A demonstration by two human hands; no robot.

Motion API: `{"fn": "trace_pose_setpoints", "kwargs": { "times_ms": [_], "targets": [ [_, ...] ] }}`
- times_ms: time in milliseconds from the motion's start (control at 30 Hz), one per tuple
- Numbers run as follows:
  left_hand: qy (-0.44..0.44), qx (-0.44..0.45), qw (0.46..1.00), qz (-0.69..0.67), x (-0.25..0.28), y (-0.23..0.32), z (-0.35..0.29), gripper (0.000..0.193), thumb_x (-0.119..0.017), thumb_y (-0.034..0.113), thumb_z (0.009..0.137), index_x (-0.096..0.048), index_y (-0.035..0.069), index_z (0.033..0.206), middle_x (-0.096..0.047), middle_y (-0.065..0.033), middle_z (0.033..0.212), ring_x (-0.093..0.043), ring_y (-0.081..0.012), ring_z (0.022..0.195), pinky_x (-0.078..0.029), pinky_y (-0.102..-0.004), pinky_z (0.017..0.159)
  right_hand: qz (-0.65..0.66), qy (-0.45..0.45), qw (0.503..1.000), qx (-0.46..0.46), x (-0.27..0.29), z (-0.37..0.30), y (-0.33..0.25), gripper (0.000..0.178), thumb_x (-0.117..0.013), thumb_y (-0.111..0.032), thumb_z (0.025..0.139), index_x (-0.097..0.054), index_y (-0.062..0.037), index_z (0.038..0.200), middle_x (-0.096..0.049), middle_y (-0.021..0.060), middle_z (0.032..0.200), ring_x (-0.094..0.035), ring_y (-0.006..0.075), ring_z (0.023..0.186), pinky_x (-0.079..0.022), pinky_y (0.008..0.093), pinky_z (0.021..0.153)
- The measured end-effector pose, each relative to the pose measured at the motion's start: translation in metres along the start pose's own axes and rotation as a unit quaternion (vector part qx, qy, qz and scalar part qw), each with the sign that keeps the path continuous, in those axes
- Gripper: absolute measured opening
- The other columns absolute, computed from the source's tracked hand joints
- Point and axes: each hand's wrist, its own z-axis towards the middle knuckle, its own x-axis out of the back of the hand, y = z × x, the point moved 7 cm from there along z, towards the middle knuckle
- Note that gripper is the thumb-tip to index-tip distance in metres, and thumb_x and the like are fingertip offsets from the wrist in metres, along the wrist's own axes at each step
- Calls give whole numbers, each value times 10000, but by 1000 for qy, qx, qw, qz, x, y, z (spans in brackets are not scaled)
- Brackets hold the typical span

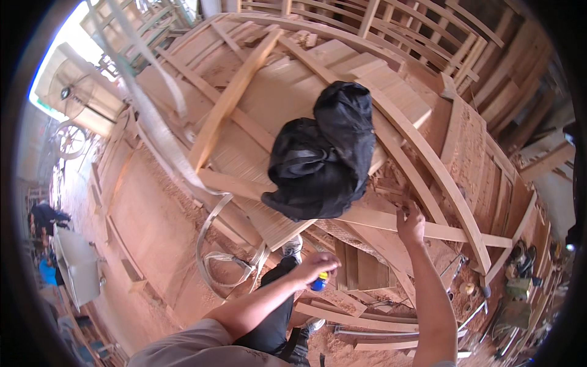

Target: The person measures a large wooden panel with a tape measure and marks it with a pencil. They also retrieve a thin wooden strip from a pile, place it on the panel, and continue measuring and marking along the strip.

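My left hand is closed around a small blue object with a yellow part, held low in front of my body; its exact kind is unclear. Further forward and to the right, my right hand has its fingers bent together over a narrow wooden slat. Whether those fingers pinch anything small cannot be made out. Just left of that hand, a crumpled black cloth or bag lies on stacked pale boards.
A long curved wooden piece runs past the right hand. An upright wooden bar and a pale strap are on the left. Sawdust covers the floor. A fan and another person are far left; tools lie at right.
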Motion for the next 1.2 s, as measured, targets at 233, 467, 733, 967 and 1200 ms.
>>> {"fn": "trace_pose_setpoints", "kwargs": {
  "times_ms": [233, 467, 733, 967, 1200],
  "targets": [
    [382, -208, 893, -115, 175, 145, -95, 161, -703, 153, 906, -620, 54, 1002, -659, -82, 860, -641, -161, 684, -509, -293, 531, -320, 40, 942, -93, -19, 81, 40, 709, -753, -293, 818, -450, 14, 1380, -503, 269, 1362, -468, 409, 1290, -415, 475, 1089],
    [299, -147, 899, -284, 250, 154, -72, 294, -840, 252, 791, -584, 111, 825, -636, -95, 782, -557, -207, 562, -484, -350, 537, -237, -138, 953, -127, -32, 138, 106, 699, -843, -395, 686, -609, 12, 1204, -669, 268, 1156, -666, 372, 1089, -534, 468, 952],
    [208, -138, 913, -324, 257, 158, -71, 288, -736, 387, 894, -641, 116, 916, -658, -48, 770, -569, -186, 553, -447, -335, 506, -148, -307, 938, -68, -8, 140, 52, 723, -894, -462, 607, -698, 19, 1111, -713, 238, 1037, -695, 351, 977, -537, 409, 892],
    [122, -232, 922, -285, 247, 195, -93, 155, -661, 224, 947, -647, 83, 882, -663, -35, 770, -560, -167, 558, -449, -329, 566, -42, -202, 968, -140, 66, 111, -12, 572, -849, -328, 615, -715, 75, 996, -724, 198, 897, -708, 315, 808, -561, 391, 777],
    [127, -252, 913, -293, 221, 176, -118, 244, -603, 196, 967, -635, -3, 1104, -687, -90, 894, -556, -156, 591, -443, -331, 594, -230, -133, 953, -145, 176, 79, -115, 486, -817, -294, 623, -720, 52, 950, -714, 236, 861, -718, 331, 824, -558, 424, 773]
  ]
}}
